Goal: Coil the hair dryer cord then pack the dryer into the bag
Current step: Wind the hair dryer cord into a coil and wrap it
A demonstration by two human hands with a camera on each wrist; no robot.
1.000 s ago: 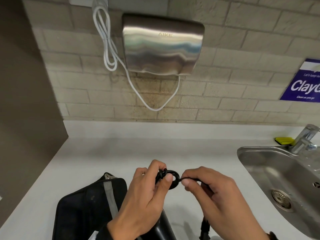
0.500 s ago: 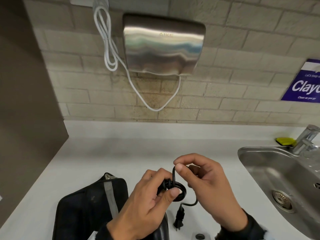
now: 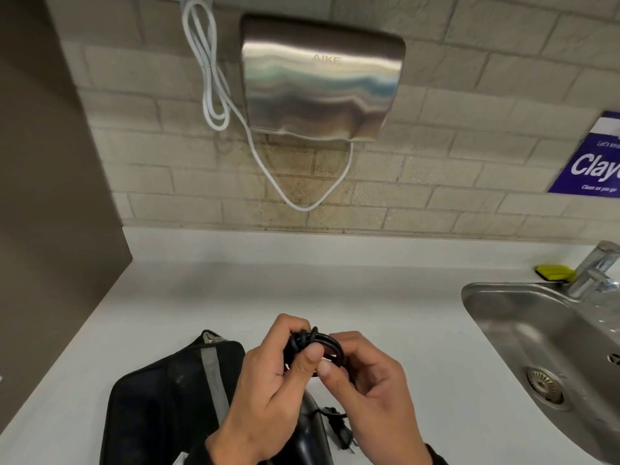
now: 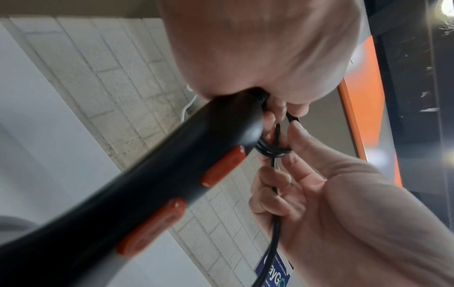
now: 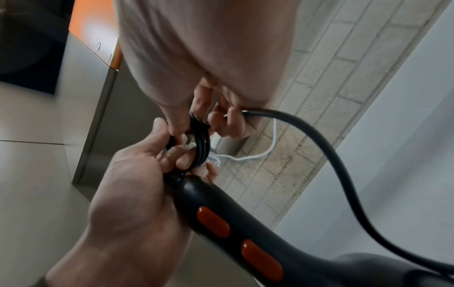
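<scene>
Fingers of both hands pinch the coiled cord above the worktop beside the bag; springy cord probably unwinds unless gripped across its loops, dryer rigid.

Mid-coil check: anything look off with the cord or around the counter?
Nothing stands out. Both hands, left hand and right hand, hold the coiled cord; its plug dangles loose below, the bag waits alongside.

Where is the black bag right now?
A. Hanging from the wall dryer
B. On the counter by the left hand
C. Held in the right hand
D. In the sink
B: the black bag lies on the white counter, beside the left hand.
</scene>
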